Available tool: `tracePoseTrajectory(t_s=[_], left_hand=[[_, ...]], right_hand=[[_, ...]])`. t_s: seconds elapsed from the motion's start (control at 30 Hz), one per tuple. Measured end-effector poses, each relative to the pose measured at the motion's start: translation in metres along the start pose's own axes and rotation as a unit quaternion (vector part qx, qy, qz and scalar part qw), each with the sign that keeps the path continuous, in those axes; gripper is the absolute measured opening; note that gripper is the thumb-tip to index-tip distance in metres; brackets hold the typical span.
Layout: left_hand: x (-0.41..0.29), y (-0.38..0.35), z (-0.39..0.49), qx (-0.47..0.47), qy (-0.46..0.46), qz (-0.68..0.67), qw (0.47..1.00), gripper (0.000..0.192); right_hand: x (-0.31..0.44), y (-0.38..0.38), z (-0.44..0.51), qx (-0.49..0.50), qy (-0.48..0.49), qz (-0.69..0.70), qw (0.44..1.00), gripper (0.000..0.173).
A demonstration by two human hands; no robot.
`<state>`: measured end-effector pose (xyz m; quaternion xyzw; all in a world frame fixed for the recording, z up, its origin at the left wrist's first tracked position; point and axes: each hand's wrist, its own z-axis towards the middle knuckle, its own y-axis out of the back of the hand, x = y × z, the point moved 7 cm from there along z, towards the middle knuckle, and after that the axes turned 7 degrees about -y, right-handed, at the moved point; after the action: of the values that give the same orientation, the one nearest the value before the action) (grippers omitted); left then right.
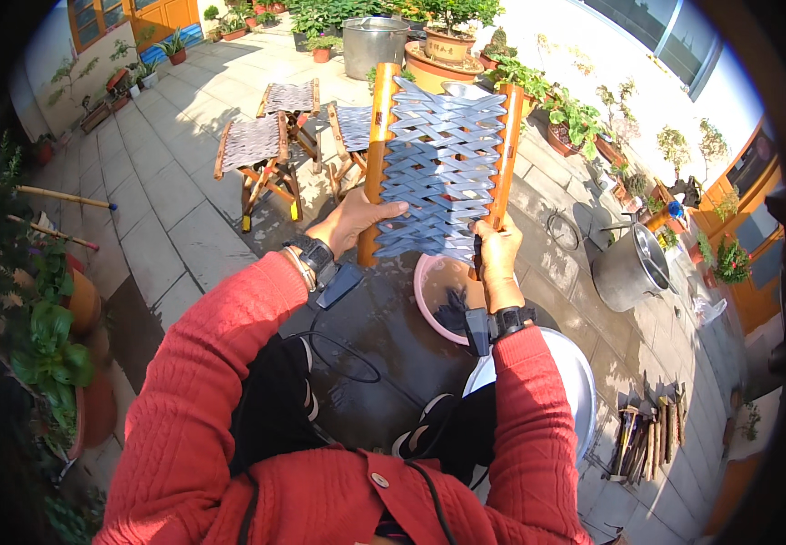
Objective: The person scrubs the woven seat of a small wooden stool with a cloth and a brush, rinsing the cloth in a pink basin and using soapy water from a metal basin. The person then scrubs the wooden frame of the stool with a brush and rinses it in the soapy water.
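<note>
A folding stool's woven seat (pixel 444 160) of blue-grey strips is stretched between two varnished wooden bars, held up in front of me. My left hand (pixel 359 216) grips the left wooden bar (pixel 381 116) near its lower end, the thumb lying on the weave. Around the lower part of the right wooden bar (pixel 507 153) my right hand (pixel 498 248) is closed. Any legs of this stool are hidden behind the seat. Below the right hand stands a pink basin (pixel 424 300) of brownish water, with a dark cloth (pixel 454 315) in it.
Several woven folding stools (pixel 253 146) stand ahead to the left. At my right are a large pale basin (pixel 580 409), a metal bucket (pixel 628 269) and a bundle of sticks (pixel 652 436). Potted plants and a big metal pot (pixel 374 49) line the far side. A cable (pixel 345 375) crosses the wet paving.
</note>
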<state>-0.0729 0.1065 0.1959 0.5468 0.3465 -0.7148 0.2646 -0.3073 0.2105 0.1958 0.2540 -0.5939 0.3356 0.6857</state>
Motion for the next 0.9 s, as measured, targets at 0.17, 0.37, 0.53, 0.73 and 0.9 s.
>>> tracePoseTrajectory(t_s=[0.17, 0.37, 0.53, 0.73, 0.9], left_hand=[[0.015, 0.0, 0.003, -0.042, -0.042, -0.027, 0.998, 0.031], [0.02, -0.005, 0.009, -0.047, -0.041, -0.05, 0.997, 0.046], [0.02, -0.009, 0.018, -0.038, -0.066, -0.06, 0.995, 0.042], [0.03, -0.009, 0.022, -0.039, -0.047, -0.061, 0.996, 0.047], [0.04, -0.006, 0.022, -0.05, -0.037, -0.064, 0.996, 0.045]], right_hand=[[0.001, 0.009, 0.005, 0.001, 0.011, -0.002, 1.0, 0.027], [0.001, 0.017, 0.009, 0.025, 0.016, 0.031, 0.999, 0.034], [0.005, 0.024, 0.014, 0.015, 0.034, 0.029, 0.999, 0.031], [-0.002, 0.027, 0.016, 0.01, 0.031, 0.023, 0.999, 0.033], [-0.011, 0.028, 0.014, 0.011, 0.024, -0.005, 1.0, 0.032]])
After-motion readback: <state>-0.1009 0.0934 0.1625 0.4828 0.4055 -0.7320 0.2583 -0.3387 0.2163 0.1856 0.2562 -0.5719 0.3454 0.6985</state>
